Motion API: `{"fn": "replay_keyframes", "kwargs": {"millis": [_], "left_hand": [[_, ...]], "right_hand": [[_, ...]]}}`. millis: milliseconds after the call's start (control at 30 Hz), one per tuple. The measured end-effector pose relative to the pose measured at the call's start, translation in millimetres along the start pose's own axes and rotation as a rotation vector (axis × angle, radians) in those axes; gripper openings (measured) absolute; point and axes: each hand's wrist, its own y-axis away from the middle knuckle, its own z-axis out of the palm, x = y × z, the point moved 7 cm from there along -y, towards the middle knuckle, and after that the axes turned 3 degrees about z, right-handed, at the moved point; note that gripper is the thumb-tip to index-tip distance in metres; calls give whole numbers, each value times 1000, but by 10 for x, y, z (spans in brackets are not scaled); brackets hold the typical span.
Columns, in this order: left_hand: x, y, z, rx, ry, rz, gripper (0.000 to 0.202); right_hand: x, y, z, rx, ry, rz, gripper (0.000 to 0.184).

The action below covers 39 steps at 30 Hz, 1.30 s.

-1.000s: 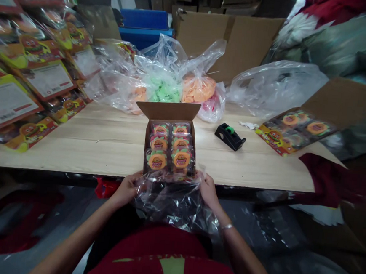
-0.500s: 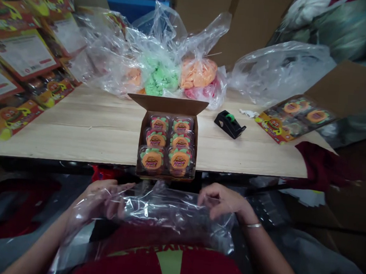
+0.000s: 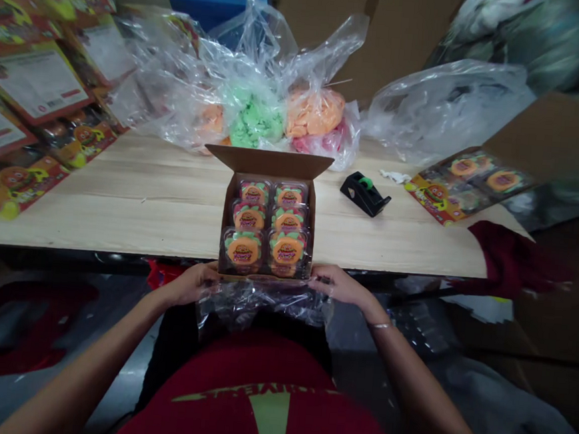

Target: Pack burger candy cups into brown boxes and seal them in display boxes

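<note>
An open brown cardboard box (image 3: 272,163) stands at the near edge of the wooden table (image 3: 145,205), holding several clear tubs of orange-and-green candy (image 3: 267,232). A clear plastic bag (image 3: 262,303) hangs just below the box's near end, stretched between both hands. My left hand (image 3: 191,284) pinches the bag's left edge by the box's near-left corner. My right hand (image 3: 337,285) grips the bag's right edge by the near-right corner.
Clear bags of green, orange and pink candy (image 3: 277,116) lie behind the box. A black tape dispenser (image 3: 365,193) sits to its right. Printed display packs (image 3: 31,116) pile up at left; more lie in a carton (image 3: 465,181) at right. An empty plastic bag (image 3: 443,109) lies beyond.
Both hands have lifted the plastic bag from my lap up to the near end of the box. The box has not moved.
</note>
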Motion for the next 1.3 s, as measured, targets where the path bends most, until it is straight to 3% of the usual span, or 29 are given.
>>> {"fn": "replay_keyframes", "kwargs": {"millis": [167,233,433,567,700,800,900,1033,1167,1300], "left_hand": [[28,-7,162,-2,108,6,54],[90,25,165,4,130,11,55],[119,94,-236,105,326,-106,45],[30,67,-465,238,501,-202,42],[-20,-83,-533,425,703,-238,46],[79,-220,-627,526,746,-205,45],[291,-322,-825,605,649,-133,35],[644,-370,-1181,770,336,50,31],[904,-397,-1308,733,81,125,33],[1190,-234,-1188,563,-86,219,35]], "right_hand": [[47,-23,146,-126,-191,34,49],[72,0,112,-136,-230,63,49],[-36,54,-416,78,-363,49,38],[-101,-60,-446,91,-496,51,38],[-32,-251,-461,348,-643,43,43],[-64,-363,-581,548,-682,29,40],[-342,-437,-840,698,-538,-101,32],[-887,-482,-1173,888,-122,-341,24],[-1153,-586,-1248,733,45,-439,28],[-1149,-446,-1241,463,-70,-471,32]]}}
